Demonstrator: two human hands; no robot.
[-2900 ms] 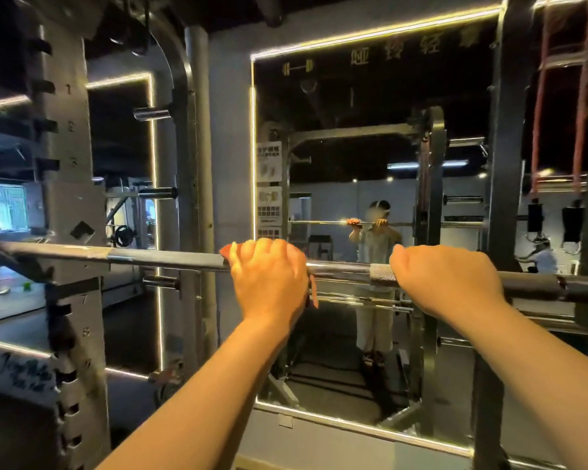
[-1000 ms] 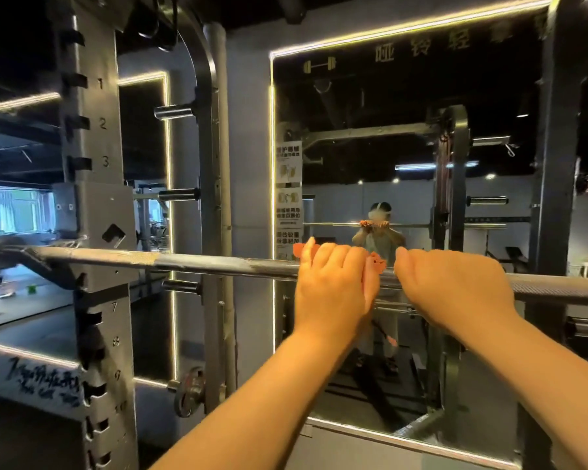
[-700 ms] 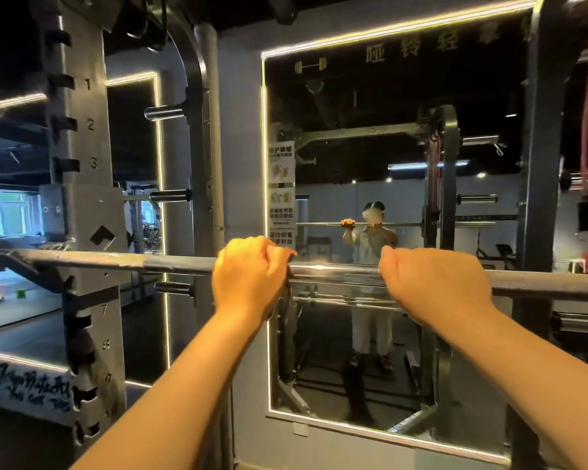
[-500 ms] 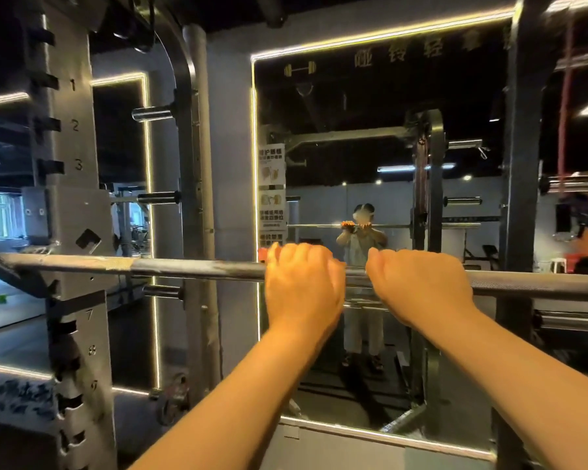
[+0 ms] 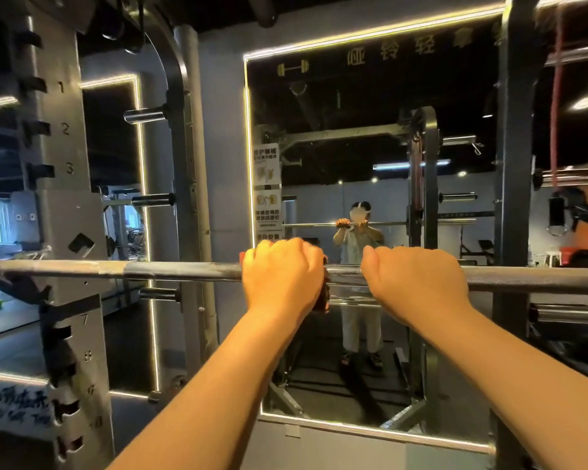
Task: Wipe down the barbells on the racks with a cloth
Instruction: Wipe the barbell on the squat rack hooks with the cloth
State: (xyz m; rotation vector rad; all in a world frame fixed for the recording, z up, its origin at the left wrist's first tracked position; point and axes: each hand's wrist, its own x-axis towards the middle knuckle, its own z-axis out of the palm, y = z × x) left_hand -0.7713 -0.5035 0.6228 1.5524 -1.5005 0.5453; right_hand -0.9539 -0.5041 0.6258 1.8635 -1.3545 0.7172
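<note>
A long steel barbell (image 5: 170,269) lies level across the rack at chest height, from the left upright to the right edge of view. My left hand (image 5: 280,274) wraps over the bar near its middle, with an orange-red cloth (image 5: 324,293) bunched under the fingers; only its edges show beside the hand. My right hand (image 5: 418,278) grips the bare bar just to the right, a short gap between the two hands.
The grey numbered rack upright (image 5: 62,205) with its hook holds the bar at left; a dark upright (image 5: 511,198) stands at right. A wall mirror (image 5: 370,147) straight ahead reflects a person and the rack. Weight pegs (image 5: 150,200) stick out at left. A second bar (image 5: 567,313) lies lower right.
My left hand with the cloth slid left along the bar, then back right, ending close to my right hand. The right hand kept its grip.
</note>
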